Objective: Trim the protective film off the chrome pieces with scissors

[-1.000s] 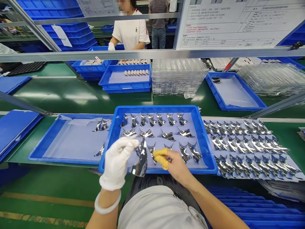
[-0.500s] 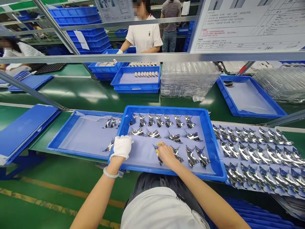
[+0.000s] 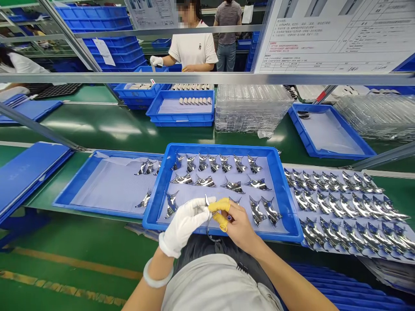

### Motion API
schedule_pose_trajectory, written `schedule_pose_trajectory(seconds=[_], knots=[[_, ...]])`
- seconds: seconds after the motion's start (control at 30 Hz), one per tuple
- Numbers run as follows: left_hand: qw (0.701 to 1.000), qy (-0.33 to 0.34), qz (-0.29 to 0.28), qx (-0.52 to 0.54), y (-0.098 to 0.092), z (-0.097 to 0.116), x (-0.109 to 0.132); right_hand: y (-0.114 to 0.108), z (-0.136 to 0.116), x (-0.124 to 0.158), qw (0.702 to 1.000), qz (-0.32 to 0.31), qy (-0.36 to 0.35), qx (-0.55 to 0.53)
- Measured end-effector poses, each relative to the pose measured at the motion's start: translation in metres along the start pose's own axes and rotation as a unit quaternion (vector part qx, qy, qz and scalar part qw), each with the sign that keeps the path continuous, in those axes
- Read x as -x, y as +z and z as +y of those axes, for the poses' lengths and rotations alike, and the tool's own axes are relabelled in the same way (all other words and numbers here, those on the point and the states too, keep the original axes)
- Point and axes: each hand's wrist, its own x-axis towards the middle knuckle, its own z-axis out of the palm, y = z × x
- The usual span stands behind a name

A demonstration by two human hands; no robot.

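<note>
Both hands meet over the front edge of a blue tray [image 3: 223, 150], fingertips pinching one shiny curved metal piece [image 3: 206, 199]; most of it is hidden by the fingers. My left hand [image 3: 186, 222], in a white glove, grips it from the left. From the right, my right hand [image 3: 238, 222], with yellow finger cots on its fingertips, closes on the same piece. Rows of similar chrome pieces with pointed corners lie on the tray's white liner, such as one chrome piece [image 3: 171, 204] left of the hands and another [image 3: 257, 211] right of them.
A second blue tray [image 3: 103, 203] with a few chrome pieces adjoins on the left. Dense rows of chrome pieces [image 3: 343, 207] lie on the right. Behind stand stacked clear plastic trays [image 3: 251, 108] and another blue tray [image 3: 181, 117]. A metal rail [image 3: 194, 78] crosses above; a co-worker [image 3: 193, 49] stands beyond.
My left hand has left the tray's front left rim and come to the metal piece. My right hand has lifted a piece from the front row toward me. The view has shifted slightly.
</note>
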Motion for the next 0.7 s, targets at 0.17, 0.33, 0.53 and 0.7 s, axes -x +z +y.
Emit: schedule_pose_trajectory(seconds=[0.17,0.33,0.53,0.7], knots=[[0.993,0.036,0.085,0.078,0.01,0.007,0.009,-0.006,-0.018,0.014,0.996,0.057,-0.064,0.035],[0.985,0.056,0.117,0.111,0.014,0.013,0.013,-0.009,-0.021,0.027,0.974,0.022,-0.194,0.117],[0.975,0.078,0.173,0.112,0.02,0.02,0.02,-0.008,-0.02,0.035,0.959,0.009,-0.228,0.167],[0.937,0.245,0.243,-0.061,0.021,0.029,0.028,-0.007,-0.02,0.031,0.977,0.037,-0.185,0.095]])
